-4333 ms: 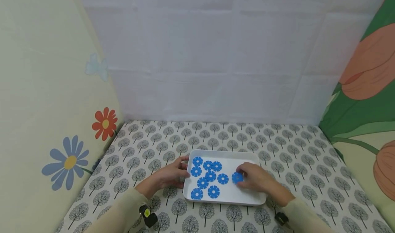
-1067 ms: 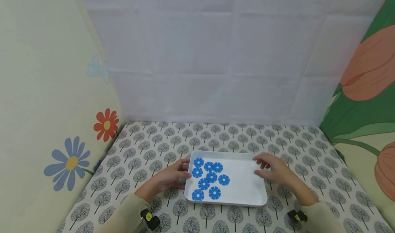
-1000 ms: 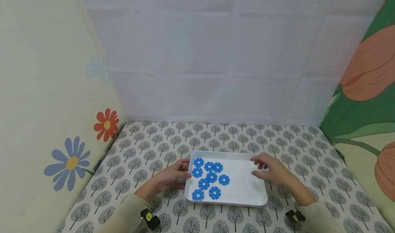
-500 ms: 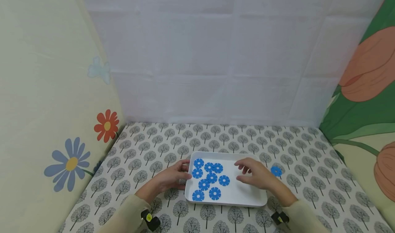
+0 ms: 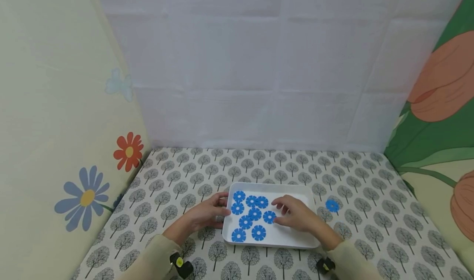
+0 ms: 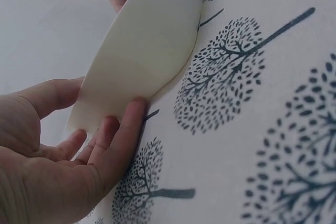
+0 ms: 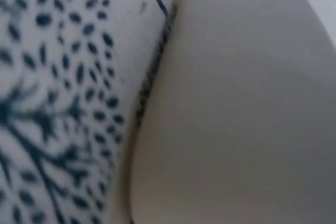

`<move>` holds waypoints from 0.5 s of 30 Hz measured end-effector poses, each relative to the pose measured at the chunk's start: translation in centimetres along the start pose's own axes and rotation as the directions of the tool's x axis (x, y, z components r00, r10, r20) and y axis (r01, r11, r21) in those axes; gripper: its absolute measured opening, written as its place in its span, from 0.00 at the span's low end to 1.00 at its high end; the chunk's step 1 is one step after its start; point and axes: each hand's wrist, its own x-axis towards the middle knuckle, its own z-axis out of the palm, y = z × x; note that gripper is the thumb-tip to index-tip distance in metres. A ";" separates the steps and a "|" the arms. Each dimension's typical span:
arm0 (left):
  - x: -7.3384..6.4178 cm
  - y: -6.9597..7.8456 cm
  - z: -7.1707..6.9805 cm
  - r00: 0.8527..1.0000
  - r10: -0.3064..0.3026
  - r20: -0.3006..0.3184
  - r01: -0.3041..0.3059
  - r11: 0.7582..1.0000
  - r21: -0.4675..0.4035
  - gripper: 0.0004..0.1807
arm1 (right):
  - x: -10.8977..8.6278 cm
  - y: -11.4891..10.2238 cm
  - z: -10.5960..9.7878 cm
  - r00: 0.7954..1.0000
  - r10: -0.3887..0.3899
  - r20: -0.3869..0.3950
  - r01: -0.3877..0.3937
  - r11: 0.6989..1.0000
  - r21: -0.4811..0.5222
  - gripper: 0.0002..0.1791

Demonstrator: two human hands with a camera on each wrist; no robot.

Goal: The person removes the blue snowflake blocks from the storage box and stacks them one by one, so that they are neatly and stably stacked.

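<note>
My left hand grips the left end of a white rectangular tray. In the left wrist view the thumb is at the tray's rim and the fingers touch its outer wall. Inside, towards the left, lie several blue notched plastic discs with a centre hole, some overlapping. Over the tray, my right hand has its thumb and fingers apart, beside the rightmost disc; whether the thumb touches it I cannot tell. Another blue disc lies on the cloth right of the tray. In the right wrist view the tray's outer wall hides that hand.
A tree-print cloth covers the table around the tray. Behind it hangs a white sheet. Flower-printed panels stand at the left and right.
Earlier my right hand held a blue disc in the tray; that disc now lies on the cloth at the right. The hand has come back left over the tray. My left hand stays put.
</note>
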 end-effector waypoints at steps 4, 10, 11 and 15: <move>0.0 0.1 0.1 1.000 -0.004 -0.004 0.004 1.000 -0.003 0.42 | 0.1 -0.2 0.7 1.000 0.009 0.009 -0.009 1.000 -0.008 0.25; 0.1 0.2 0.1 1.000 -0.017 -0.019 0.017 1.000 -0.005 0.42 | 0.3 -0.7 1.5 0.997 0.074 0.029 -0.073 0.996 -0.051 0.27; 0.0 0.2 0.1 1.000 -0.018 -0.021 0.018 1.000 -0.001 0.43 | 0.4 -0.8 1.7 0.995 0.090 0.033 -0.088 0.994 -0.057 0.27; 0.0 0.3 0.1 0.999 -0.030 -0.030 0.030 1.000 0.000 0.43 | 0.5 -1.1 2.0 0.989 0.140 0.040 -0.137 0.989 -0.063 0.28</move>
